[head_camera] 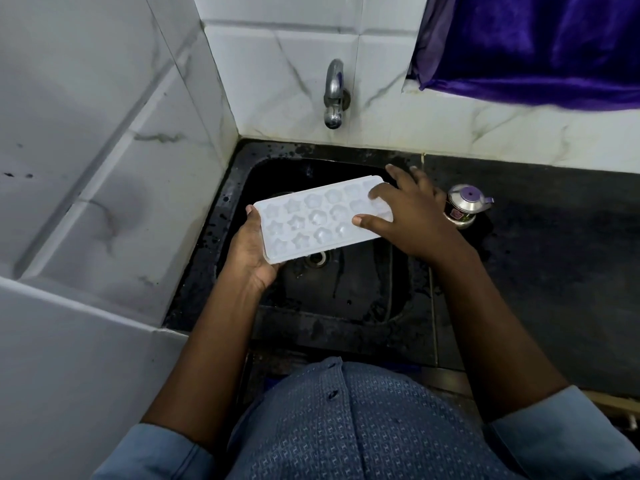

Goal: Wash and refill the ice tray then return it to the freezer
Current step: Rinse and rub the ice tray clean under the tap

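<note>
A white ice tray [313, 220] with star and flower moulds hangs level over the black sink [346, 299]. My left hand [251, 251] holds the tray's near left end from below, thumb on the edge. My right hand [408, 216] lies on the tray's right end, fingers spread across the moulds and thumb at the front edge. The metal tap [334, 95] juts from the tiled wall above the sink; no water runs from it.
A small steel pot with a purple knob [464, 206] stands on the dark counter [536, 271] just right of the sink. White marble-look tiles wall in the left and back. A purple curtain [533, 46] hangs at top right.
</note>
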### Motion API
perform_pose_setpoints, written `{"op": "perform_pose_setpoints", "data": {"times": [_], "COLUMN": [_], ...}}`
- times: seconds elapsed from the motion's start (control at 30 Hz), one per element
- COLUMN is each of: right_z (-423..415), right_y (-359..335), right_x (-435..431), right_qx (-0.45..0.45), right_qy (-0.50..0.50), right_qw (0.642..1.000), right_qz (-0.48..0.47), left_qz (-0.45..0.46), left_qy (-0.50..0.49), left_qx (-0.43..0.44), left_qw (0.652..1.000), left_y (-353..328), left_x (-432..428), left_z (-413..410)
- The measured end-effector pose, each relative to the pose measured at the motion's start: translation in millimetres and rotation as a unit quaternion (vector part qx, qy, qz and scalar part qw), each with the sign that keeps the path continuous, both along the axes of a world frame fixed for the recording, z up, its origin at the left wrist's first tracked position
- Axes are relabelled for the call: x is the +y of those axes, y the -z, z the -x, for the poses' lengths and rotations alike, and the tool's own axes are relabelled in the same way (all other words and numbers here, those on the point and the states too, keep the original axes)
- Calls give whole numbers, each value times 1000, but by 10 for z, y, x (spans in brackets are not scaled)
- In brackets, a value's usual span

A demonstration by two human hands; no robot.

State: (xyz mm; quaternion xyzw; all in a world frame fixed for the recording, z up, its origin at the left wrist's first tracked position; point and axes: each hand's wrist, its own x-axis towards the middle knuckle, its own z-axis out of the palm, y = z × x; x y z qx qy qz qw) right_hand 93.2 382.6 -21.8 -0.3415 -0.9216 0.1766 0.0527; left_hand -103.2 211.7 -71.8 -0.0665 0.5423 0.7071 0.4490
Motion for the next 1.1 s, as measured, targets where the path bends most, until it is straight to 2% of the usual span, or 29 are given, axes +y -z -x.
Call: {"op": "perform_pose_setpoints", "data": {"times": [0.27, 0.9, 1.1], "right_z": [74, 64, 111], "right_y": [26, -43, -41], "right_x": [-91, -11, -39], "right_qx": [-35, -45, -48], "right_qy": [-47, -27, -55], "right_qw": [998, 999, 997], "right_qz": [16, 8, 25], "left_qz": [1, -1, 0], "left_qy": [23, 31, 34], "left_qx": [12, 6, 12], "left_qw": [1000, 999, 999], "left_y": [22, -16, 2], "left_x": [26, 77, 60], "left_z": [5, 7, 1]}}
